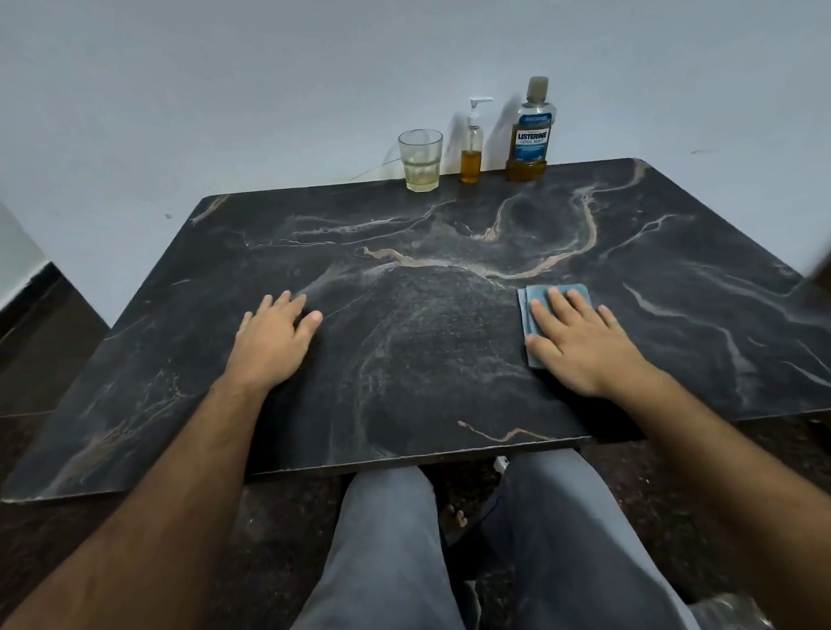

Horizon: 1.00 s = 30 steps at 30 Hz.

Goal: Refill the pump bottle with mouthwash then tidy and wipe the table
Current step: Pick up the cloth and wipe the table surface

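three containers stand in a row along the far edge of the worktop (407,364), against the wall (289,77). on the left is a clear glass (421,161) with a shallow layer of pale yellowish liquid in the bottom. beside it, in the middle, is the slim pump bottle (472,149) with its white pump head on, amber mouthwash filling about the lower third. on the right is the bigger mouthwash bottle (528,132), cap on, blue label facing me, with only a low band of amber liquid left at its base. the three stand close together but apart from one another, and well away from my hands.

my left hand (270,344) lies palm down on the bare worktop, fingers straight and spread a little, holding nothing. my right hand (582,340) lies flat on a folded blue cloth (533,306), fingers straight, pressing it to the surface; the cloth shows past my fingertips and thumb.

the worktop is dark stone-look with pale and tan veins, faint dull streaks across its middle. the wall behind is plain and pale. the floor (24,371) is dark. my legs in grey trousers (386,563) show below the near edge.
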{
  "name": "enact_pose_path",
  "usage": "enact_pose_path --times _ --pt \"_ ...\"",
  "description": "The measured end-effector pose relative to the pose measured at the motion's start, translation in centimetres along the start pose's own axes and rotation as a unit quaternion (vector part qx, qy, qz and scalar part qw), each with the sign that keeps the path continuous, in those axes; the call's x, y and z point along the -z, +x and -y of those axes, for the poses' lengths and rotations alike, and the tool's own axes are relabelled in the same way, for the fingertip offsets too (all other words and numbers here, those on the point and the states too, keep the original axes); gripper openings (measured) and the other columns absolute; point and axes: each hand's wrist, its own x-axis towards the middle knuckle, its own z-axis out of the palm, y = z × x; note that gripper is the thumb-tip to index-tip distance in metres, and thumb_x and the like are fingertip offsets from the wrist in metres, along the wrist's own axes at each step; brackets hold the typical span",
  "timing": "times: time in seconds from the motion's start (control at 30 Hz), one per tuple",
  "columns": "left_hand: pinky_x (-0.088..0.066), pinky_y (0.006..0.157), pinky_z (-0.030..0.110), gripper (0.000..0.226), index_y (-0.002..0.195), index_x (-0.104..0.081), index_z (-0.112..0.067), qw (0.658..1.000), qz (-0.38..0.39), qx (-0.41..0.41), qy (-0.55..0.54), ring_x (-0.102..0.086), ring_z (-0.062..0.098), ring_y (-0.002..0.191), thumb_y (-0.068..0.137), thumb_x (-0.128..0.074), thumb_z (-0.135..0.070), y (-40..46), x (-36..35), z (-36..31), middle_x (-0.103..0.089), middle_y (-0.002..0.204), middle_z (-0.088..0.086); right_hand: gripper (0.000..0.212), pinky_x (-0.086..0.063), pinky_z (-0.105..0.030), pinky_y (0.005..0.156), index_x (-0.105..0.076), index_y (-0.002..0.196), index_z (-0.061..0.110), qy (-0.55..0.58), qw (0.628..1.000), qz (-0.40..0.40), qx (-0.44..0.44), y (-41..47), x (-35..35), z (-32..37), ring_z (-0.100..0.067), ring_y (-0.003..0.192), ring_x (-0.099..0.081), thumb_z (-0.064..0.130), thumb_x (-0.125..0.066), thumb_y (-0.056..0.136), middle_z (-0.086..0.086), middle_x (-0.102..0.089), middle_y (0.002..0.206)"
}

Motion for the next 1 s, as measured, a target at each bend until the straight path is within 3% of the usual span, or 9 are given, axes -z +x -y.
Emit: enact_pose_path --times 0.1,0.3,0.4,0.53,0.73,1.0 --pt "-0.012 0.123 0.050 0.056 0.153 -0.033 -0.015 1.000 -0.004 0.002 0.009 -0.015 0.029 0.153 0.105 -0.034 -0.043 0.0 -0.1 0.1 -0.024 0.164 0.010 0.064 -0.002 -0.049 0.122 -0.008 0.159 0.022 0.026 0.999 0.002 -0.021 1.9 0.1 2.2 -0.028 0.153 0.004 0.050 -0.019 0.102 -0.007 0.002 0.167" --pt "-0.012 0.123 0.049 0.057 0.154 -0.033 -0.015 1.000 -0.002 0.001 0.026 -0.014 0.028 0.153 0.105 -0.035 -0.043 0.5 0.2 1.1 -0.022 0.164 0.010 0.091 -0.003 -0.042 0.123 -0.009 0.159 0.025 0.010 0.995 -0.011 0.097 -5.4 -1.1 3.4 -0.022 0.154 0.005 0.062 0.009 0.078 0.000 0.001 0.167" --pt "-0.013 0.122 0.050 0.057 0.153 -0.035 -0.013 0.999 -0.004 0.018 0.031 -0.015 0.029 0.153 0.104 -0.037 -0.044 1.2 0.6 2.8 -0.023 0.164 0.010 0.079 0.000 -0.042 0.122 -0.003 0.158 0.029 0.003 0.999 0.004 0.046 -4.7 -0.7 -0.5 -0.017 0.153 0.009 0.064 0.000 0.088 0.003 0.008 0.166" --pt "-0.014 0.122 0.051 0.057 0.152 -0.037 -0.014 0.999 -0.017 0.026 0.037 -0.017 0.030 0.152 0.104 -0.035 -0.045 1.4 0.4 3.3 -0.025 0.163 0.010 0.062 -0.006 -0.048 0.122 -0.010 0.158 0.026 0.001 1.000 -0.015 -0.002 1.7 -0.1 -2.0 -0.023 0.153 0.003 0.050 -0.020 0.102 -0.003 0.000 0.167" --pt "-0.016 0.121 0.051 0.054 0.151 -0.038 -0.013 0.998 -0.034 0.024 0.051 -0.020 0.030 0.151 0.105 -0.032 -0.041 1.2 0.3 3.1 -0.027 0.162 0.010 0.064 -0.004 -0.050 0.122 -0.013 0.158 0.023 0.028 1.000 -0.014 0.003 9.7 0.9 3.4 -0.030 0.152 0.001 0.050 -0.022 0.100 -0.007 -0.003 0.167" --pt "-0.016 0.121 0.050 0.053 0.152 -0.037 -0.015 0.997 -0.038 0.027 0.060 -0.020 0.030 0.151 0.106 -0.028 -0.039 1.2 0.2 2.9 -0.027 0.163 0.009 0.067 -0.001 -0.050 0.122 -0.009 0.159 0.022 0.027 0.999 0.005 0.027 13.1 1.2 10.0 -0.033 0.153 0.003 0.052 -0.021 0.100 -0.009 0.000 0.167"
